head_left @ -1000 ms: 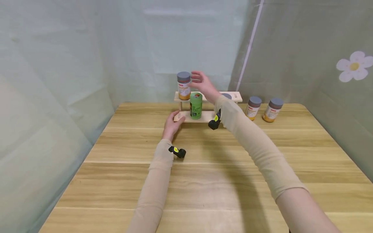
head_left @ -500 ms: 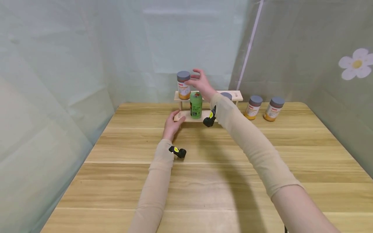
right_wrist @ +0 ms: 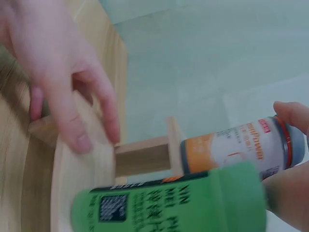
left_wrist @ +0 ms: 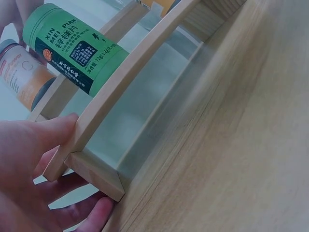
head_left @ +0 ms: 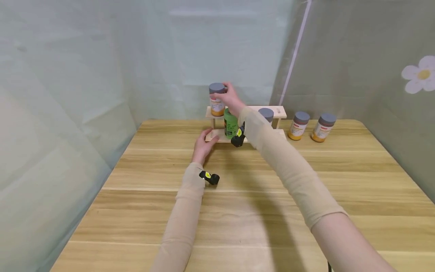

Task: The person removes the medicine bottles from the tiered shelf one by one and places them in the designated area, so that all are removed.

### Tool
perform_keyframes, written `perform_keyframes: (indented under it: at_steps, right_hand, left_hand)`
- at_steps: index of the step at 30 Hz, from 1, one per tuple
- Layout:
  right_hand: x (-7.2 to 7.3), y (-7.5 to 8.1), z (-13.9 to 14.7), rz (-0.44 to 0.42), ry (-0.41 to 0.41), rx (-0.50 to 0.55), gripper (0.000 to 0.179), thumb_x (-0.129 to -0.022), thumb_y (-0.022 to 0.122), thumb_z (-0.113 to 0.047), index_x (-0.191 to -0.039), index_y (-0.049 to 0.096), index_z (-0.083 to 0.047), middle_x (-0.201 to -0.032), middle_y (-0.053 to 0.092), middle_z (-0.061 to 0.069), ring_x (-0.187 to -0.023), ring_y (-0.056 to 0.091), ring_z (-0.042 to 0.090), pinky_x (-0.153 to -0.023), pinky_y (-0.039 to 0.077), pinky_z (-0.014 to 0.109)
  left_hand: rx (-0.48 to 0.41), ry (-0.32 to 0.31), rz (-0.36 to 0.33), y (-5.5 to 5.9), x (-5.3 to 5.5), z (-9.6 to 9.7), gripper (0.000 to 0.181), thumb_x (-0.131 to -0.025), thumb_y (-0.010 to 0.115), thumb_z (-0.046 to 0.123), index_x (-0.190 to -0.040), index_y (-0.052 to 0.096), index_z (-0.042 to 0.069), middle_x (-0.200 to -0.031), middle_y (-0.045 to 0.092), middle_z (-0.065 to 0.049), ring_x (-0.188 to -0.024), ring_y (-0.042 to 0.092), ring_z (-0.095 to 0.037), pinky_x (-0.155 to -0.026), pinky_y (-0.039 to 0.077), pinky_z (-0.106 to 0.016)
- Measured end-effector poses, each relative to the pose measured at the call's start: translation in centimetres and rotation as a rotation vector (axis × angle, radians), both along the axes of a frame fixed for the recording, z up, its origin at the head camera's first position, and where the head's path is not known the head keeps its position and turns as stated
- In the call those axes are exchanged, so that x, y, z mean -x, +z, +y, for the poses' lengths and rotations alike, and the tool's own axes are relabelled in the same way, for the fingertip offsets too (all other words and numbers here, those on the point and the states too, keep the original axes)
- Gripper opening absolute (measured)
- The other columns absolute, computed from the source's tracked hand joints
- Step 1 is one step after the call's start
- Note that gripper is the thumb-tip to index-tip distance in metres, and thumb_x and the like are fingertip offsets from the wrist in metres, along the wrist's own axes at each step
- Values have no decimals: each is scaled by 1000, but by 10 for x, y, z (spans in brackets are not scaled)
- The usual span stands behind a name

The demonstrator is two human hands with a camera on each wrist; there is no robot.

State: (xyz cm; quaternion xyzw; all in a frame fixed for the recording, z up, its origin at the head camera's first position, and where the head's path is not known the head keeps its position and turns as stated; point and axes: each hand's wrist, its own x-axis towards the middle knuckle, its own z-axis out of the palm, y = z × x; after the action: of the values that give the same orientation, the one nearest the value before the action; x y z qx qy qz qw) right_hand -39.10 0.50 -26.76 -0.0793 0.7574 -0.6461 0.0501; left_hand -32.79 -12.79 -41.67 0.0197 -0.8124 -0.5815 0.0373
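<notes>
So our left hand [head_left: 202, 146] grips one end of the wooden rack [left_wrist: 124, 75], our right hand [head_left: 232, 99] pinches a grey-lidded jar [head_left: 216, 107] up top, green bottle [head_left: 230, 124] sitting on the lower tier.

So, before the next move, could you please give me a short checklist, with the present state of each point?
1. Left hand holds the rack: ok, it grips the left end of the lower board.
2. Right hand is on the upper-left jar: ok, it holds the jar from two sides near the lid.
3. That grip is firm: cannot tell from these still pictures.
4. Upper-left jar is upright: ok, on the upper board.
5. Green jar is upright: ok, on the lower board.
6. Right hand is clear of the green jar: cannot tell, they overlap in the head view.
</notes>
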Motion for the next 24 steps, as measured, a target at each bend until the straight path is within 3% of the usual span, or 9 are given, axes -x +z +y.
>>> perform_keyframes:
  at_steps: [5, 11, 24]
  right_hand:
    - [-2, -9, 2, 48, -25, -88, 71, -92, 66, -24, -150, 27, -14, -150, 40, 8, -137, 42, 23, -115, 37, 39]
    - [-1, -13, 2, 105, -48, -69, 69, -92, 66, -25, -150, 30, -14, -149, 41, 10, -135, 44, 24, -113, 39, 40]
    - [1, -16, 7, 102, -47, 16, 68, -90, 69, -22, -148, 35, -15, -148, 42, 10, -134, 45, 25, -113, 39, 41]
  left_hand:
    - [-8, -4, -8, 0, -2, 2, 56, -93, 63, 32, -144, 44, 15, -155, 37, -8, -145, 31, -27, -121, 26, -44]
    - [-8, 1, -1, 3, -3, 2, 56, -93, 64, 32, -143, 45, 17, -155, 38, -8, -145, 32, -28, -120, 26, -45]
    - [-24, -6, 3, 2, -3, 5, 55, -93, 64, 31, -143, 45, 16, -154, 39, -8, -143, 35, -27, -119, 29, -44]
